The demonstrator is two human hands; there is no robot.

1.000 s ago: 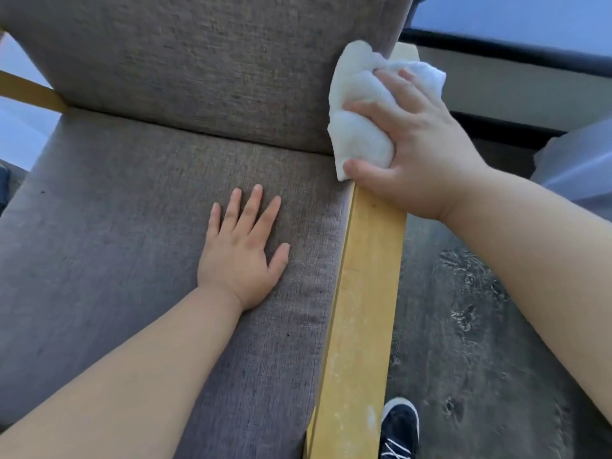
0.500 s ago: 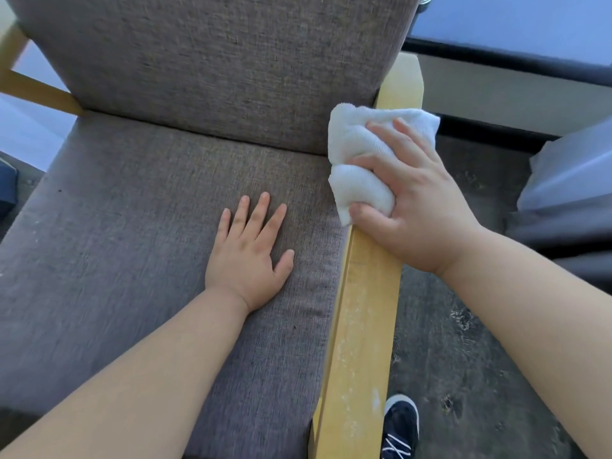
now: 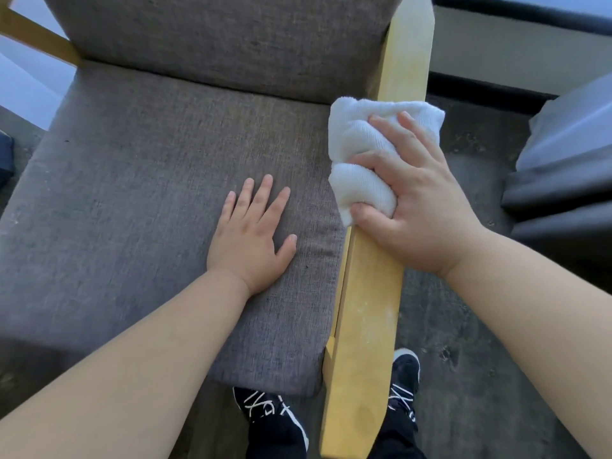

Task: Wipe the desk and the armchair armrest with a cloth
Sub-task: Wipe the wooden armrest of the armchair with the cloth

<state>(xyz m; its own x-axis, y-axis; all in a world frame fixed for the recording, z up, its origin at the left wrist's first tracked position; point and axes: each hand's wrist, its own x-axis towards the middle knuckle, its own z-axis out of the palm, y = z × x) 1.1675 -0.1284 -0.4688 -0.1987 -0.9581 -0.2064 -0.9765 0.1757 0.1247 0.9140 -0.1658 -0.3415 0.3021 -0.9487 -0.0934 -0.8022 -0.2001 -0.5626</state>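
A bunched white cloth lies on the armchair's light wooden right armrest, about halfway along it. My right hand grips the cloth, fingers curled round it and pressing it onto the wood. The armrest shows pale dusty marks below my hand. My left hand rests flat on the grey fabric seat cushion, fingers spread, holding nothing. The desk is not in view.
The grey backrest rises behind the seat. Part of the left wooden armrest shows at the top left. My black shoes stand on the dark carpet below the chair. Grey curtain folds hang at the right.
My right hand has slid the cloth along the armrest from its far end toward me. My left hand stays flat on the seat. The view has tipped downward.
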